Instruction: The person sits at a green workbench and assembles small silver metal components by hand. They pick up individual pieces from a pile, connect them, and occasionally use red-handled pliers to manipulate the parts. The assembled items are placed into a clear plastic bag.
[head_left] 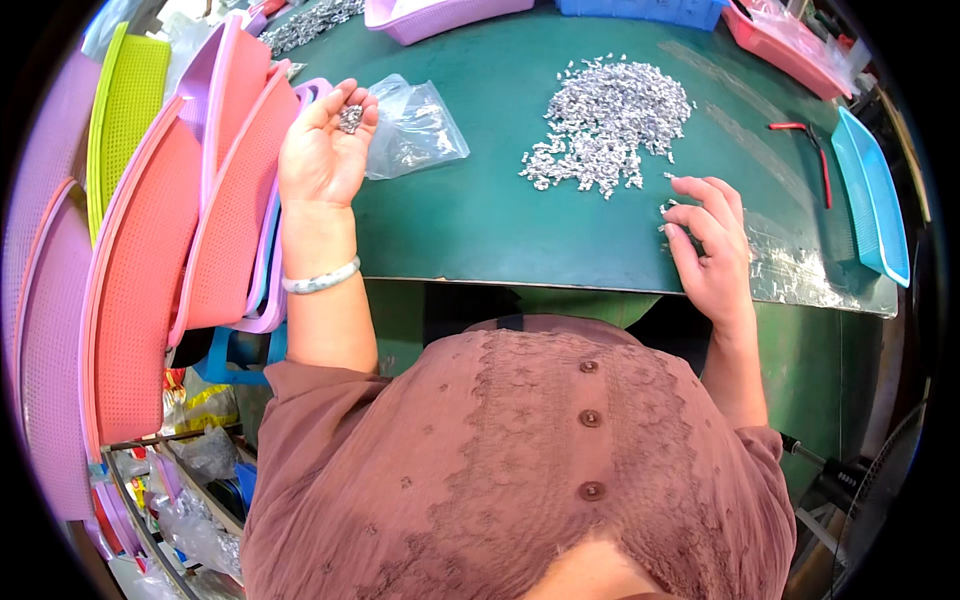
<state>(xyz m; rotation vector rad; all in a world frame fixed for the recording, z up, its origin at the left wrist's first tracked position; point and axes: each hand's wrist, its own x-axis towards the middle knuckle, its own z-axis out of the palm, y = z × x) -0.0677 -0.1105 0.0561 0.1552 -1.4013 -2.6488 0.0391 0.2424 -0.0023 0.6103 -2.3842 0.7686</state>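
Silvery pieces (620,115) are lying in a loose heap on the green table (500,235), and in the head view we are seeing them ahead of us, between our two hands. With our left hand (325,165), palm up, we are cradling a small clump of the same pieces in curled fingers, just beside a clear plastic bag (420,130). A pale bracelet (322,279) is circling that wrist. Our right hand (712,235) is bending its thumb and fingers near the heap, a few loose pieces showing at the fingertips; whether it is pinching any, we cannot tell. Farther right, a red-handled tool (827,180) is lying near a turquoise tray (870,190). Pink baskets (145,290) are standing nested beside our left arm.
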